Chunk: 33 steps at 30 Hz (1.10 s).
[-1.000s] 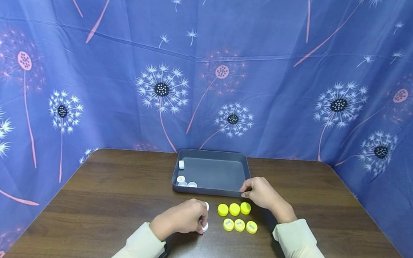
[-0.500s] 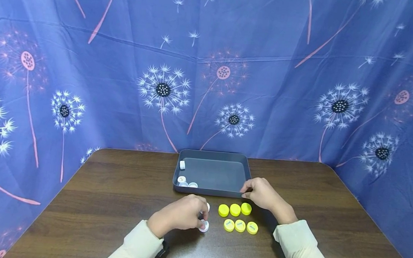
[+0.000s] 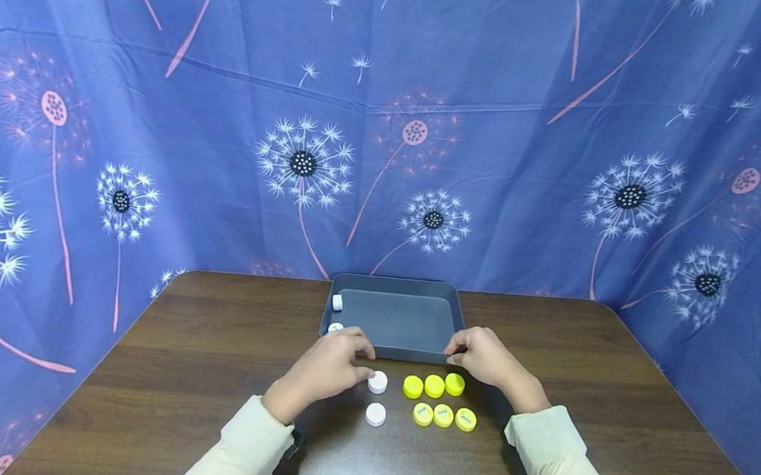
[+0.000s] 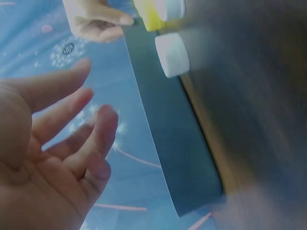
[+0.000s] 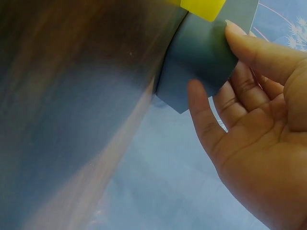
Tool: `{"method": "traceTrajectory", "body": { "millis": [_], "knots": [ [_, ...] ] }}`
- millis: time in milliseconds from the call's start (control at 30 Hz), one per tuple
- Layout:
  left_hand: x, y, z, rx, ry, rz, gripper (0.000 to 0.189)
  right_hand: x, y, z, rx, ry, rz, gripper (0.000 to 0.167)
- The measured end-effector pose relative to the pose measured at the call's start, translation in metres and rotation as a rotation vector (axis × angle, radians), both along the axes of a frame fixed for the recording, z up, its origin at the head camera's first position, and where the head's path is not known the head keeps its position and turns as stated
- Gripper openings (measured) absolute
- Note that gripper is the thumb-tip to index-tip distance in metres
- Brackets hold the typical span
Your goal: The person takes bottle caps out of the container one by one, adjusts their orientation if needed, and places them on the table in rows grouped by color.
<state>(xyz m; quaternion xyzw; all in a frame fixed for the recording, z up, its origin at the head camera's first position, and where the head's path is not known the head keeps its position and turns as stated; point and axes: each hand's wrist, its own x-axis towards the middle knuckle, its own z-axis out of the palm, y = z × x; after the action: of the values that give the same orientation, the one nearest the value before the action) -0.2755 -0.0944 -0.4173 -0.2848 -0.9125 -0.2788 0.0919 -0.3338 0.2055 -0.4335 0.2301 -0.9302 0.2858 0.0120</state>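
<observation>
My left hand (image 3: 358, 358) hovers over the table just in front of the dark grey tray (image 3: 404, 354), fingers relaxed and empty; the left wrist view shows its bare palm (image 4: 91, 103). Two white caps (image 3: 377, 382) (image 3: 375, 414) lie on the table beside it, one of them also visible in the left wrist view (image 4: 171, 54). My right hand (image 3: 457, 354) pinches the tray's near right corner (image 5: 204, 57) between thumb and forefinger (image 5: 211, 62). Two more white caps (image 3: 338, 302) (image 3: 335, 328) lie inside the tray at its left side.
Several yellow caps (image 3: 434, 385) lie in two rows on the brown wooden table (image 3: 205, 373), between the white caps and my right wrist. A blue dandelion-print cloth (image 3: 391, 118) closes in the back and both sides.
My left hand has let go of the white cap it was covering and moved away toward the tray, leaving both white caps uncovered. The right hand has stayed on the tray corner.
</observation>
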Motion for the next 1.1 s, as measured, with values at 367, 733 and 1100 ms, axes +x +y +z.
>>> {"method": "traceTrajectory", "body": {
  "millis": [367,733,1100],
  "knots": [
    [-0.041,-0.007,0.007,0.038,-0.008,0.181,0.016,-0.001,0.003,-0.003,0.001,0.002,0.013,0.016],
    [-0.08,-0.002,0.002,-0.136,-0.118,0.136,0.023,-0.001,0.001,-0.003,-0.007,-0.015,0.006,0.012],
    [-0.093,-0.001,-0.013,-0.225,-0.184,0.105,0.012,0.001,-0.003,0.001,-0.007,-0.015,-0.033,0.015]
  ]
}}
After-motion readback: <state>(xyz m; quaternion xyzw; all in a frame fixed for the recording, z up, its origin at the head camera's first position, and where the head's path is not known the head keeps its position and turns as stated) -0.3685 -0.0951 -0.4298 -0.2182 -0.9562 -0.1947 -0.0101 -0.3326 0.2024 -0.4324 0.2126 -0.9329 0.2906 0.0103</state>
